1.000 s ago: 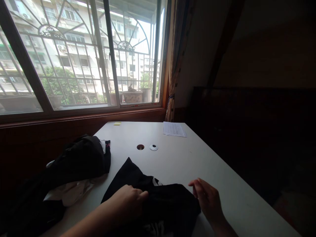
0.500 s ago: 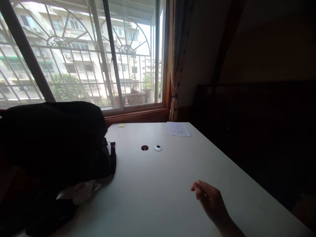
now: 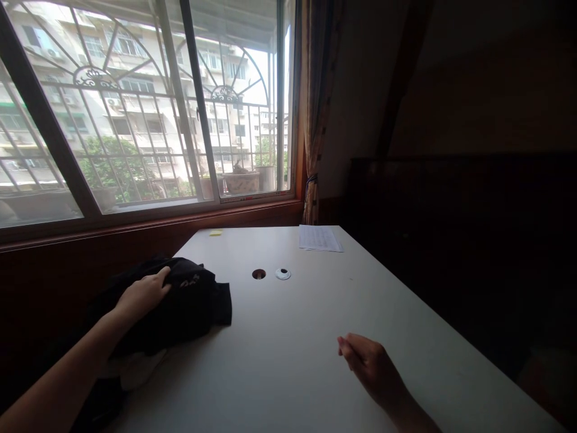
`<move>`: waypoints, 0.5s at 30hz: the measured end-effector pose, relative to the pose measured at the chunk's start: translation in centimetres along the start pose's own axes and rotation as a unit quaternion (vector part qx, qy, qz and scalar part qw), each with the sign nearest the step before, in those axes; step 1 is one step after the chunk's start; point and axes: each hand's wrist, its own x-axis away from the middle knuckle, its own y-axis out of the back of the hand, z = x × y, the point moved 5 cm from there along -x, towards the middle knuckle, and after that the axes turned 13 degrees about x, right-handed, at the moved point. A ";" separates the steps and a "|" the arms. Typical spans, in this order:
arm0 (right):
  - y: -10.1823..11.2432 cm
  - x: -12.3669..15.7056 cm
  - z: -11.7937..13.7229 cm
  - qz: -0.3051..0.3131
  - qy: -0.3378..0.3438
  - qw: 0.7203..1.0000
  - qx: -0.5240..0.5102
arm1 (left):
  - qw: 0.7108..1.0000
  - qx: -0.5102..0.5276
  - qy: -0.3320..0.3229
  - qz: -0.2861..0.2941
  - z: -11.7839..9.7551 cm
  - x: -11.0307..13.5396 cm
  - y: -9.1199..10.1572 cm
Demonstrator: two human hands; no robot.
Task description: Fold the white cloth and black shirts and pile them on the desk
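A heap of black clothing (image 3: pixel 192 307) lies at the left of the white table, with a small light print on its upper side. My left hand (image 3: pixel 143 296) is on top of it, fingers curled into the cloth; their tips are partly hidden. Some pale material (image 3: pixel 142 368) shows under the heap's near edge. On the right, my right hand (image 3: pixel 367 364) is just above or resting on the table (image 3: pixel 270 367), thumb and fingers closed together. Nothing shows in it.
Beyond the hands are a round cable hole (image 3: pixel 258 274) and its loose white cover (image 3: pixel 283 274). Printed sheets (image 3: pixel 320 238) and a yellow sticky note (image 3: pixel 216 233) lie at the far edge. A barred window (image 3: pixel 135 120) and a tied curtain (image 3: pixel 312 180) stand behind.
The black clothing has come down from a raised bulk onto the table, uncovering my left hand and the lower window. My right hand stays curled in nearly the same place.
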 end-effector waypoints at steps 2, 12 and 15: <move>-0.2 0.1 -0.2 0.011 -0.003 1.000 0.002 | 0.991 -0.128 -0.025 0.012 -0.9 0.4 -0.7; 0.2 -0.1 0.1 0.025 -0.006 1.000 0.004 | 0.913 0.218 -0.331 0.102 -18.1 11.1 -1.1; 0.5 -0.1 0.2 0.003 -0.010 1.000 0.018 | 0.850 0.312 -0.345 0.245 -21.2 17.2 -1.6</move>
